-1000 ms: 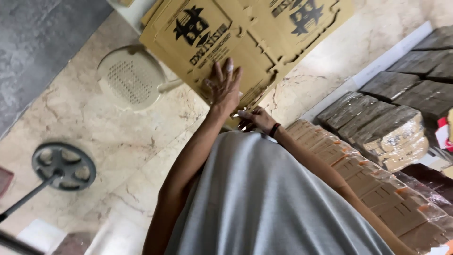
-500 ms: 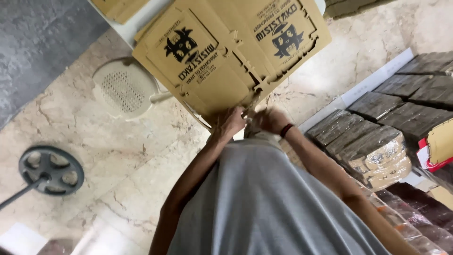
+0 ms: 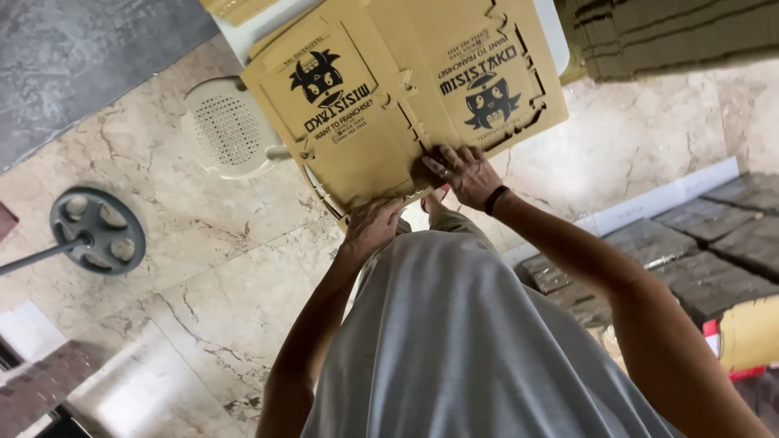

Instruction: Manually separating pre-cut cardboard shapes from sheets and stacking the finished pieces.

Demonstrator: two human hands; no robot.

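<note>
Nearest the viewer, the left hand (image 3: 372,229) curls its fingers over the near edge of a flat, die-cut cardboard box blank (image 3: 406,105), pinching that edge, while just beyond it the right hand (image 3: 464,174), a dark band at its wrist, lies palm-down with fingers spread and pressed on the panel's middle. The blank, held above the marble floor (image 3: 203,268), appears still unfolded: no walls stand, so assembly seems barely begun. Farther left lies a white perforated stool (image 3: 223,126).

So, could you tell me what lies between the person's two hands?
Head view: only the flat cardboard sheet spans from left hand to right hand.
</note>
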